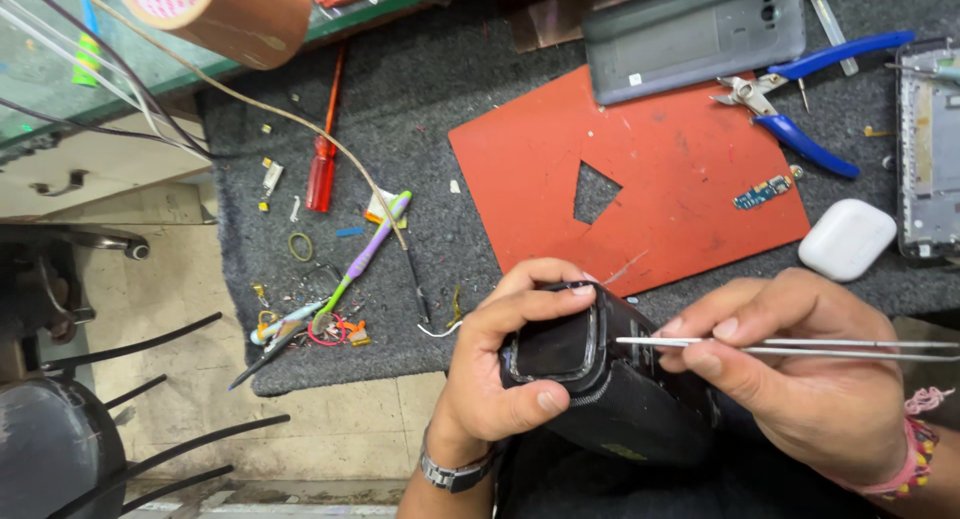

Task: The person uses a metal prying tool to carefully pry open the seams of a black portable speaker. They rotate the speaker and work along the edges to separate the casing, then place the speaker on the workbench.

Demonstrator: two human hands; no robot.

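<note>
My left hand (pixel 505 359) grips a black box-shaped device (pixel 600 379) with a dark end panel, thumb below and fingers curled over its top. My right hand (pixel 800 374) pinches a pair of thin metal tweezers (pixel 800 347), tips pointing left and resting against the device's upper edge near my left fingertips. A watch sits on my left wrist and a pink bracelet on my right. Both hands hover at the near edge of the grey work mat (pixel 450 99).
On the mat lie a red sheet (pixel 680 169) with a cut-out, blue-handled pliers (pixel 810 109), a grey phone back cover (pixel 690 34), a white earbud case (pixel 847 239), a small blue circuit board (pixel 762 192), a red screwdriver (pixel 322 164), a purple-green brush (pixel 372 247) and a tape roll (pixel 225 9).
</note>
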